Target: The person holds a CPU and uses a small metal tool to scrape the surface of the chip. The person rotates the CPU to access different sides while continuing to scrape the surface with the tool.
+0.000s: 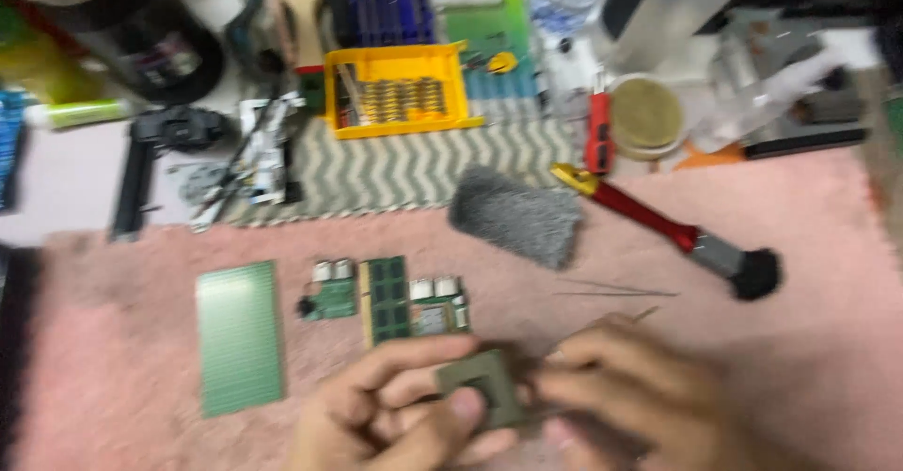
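**Both hands hold a square chip over a pink mat**

The person's left hand and right hand meet at the bottom of the view, low over a fuzzy pink mat. Between them sits a small square processor chip, olive-grey and tilted. The left thumb and fingers are closed around its left and lower edges, so the chip is pinched off the mat. The right fingers are curled in against the chip's right edge; motion blur hides whether they pinch it or only touch it.

Just beyond the hands, 4 green boards lie in a row on the mat: a plain green perforated board furthest left, then a small circuit board with metal ports, a long memory module, and another small board with metal ports nearest the chip.

Further up the mat lies a grey steel-wool pad, and to its right a red-handled tool with a black end lies slanted. 2 thin needles rest just above the right hand.

Beyond the mat, a yellow screwdriver-bit case stands open on a zigzag-patterned cloth, with a round brass-coloured tin well to its right
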